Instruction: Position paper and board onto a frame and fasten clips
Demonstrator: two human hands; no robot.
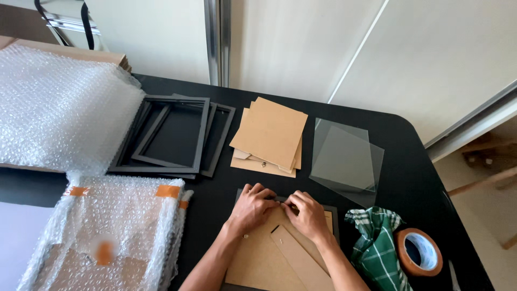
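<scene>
At the near edge of the black tabletop (409, 178), a dark picture frame (335, 215) is lying face down with its brown backing board (258, 258) uppermost, a stand strut (299, 258) of the same board lying across it. The left hand (252, 207) and the right hand (307, 214) are both resting on the frame's far edge, fingers curled and pinching at the rim; exactly what the fingertips are gripping cannot be told. Just right of the frame, a green checked cloth (377, 248) is lying bunched, touching a roll of brown tape (420, 251) near the right corner. To the left, bubble-wrapped packages (113, 231) sealed with orange tape are sitting stacked at the near left edge. Farther back, clear glass panes (344, 159) are lying overlapped toward the right, a pile of brown backing boards (269, 134) is sitting at the centre, and empty dark frames (172, 134) are lying stacked beside it. A bubble wrap sheet (59, 102) is covering the far left corner.
</scene>
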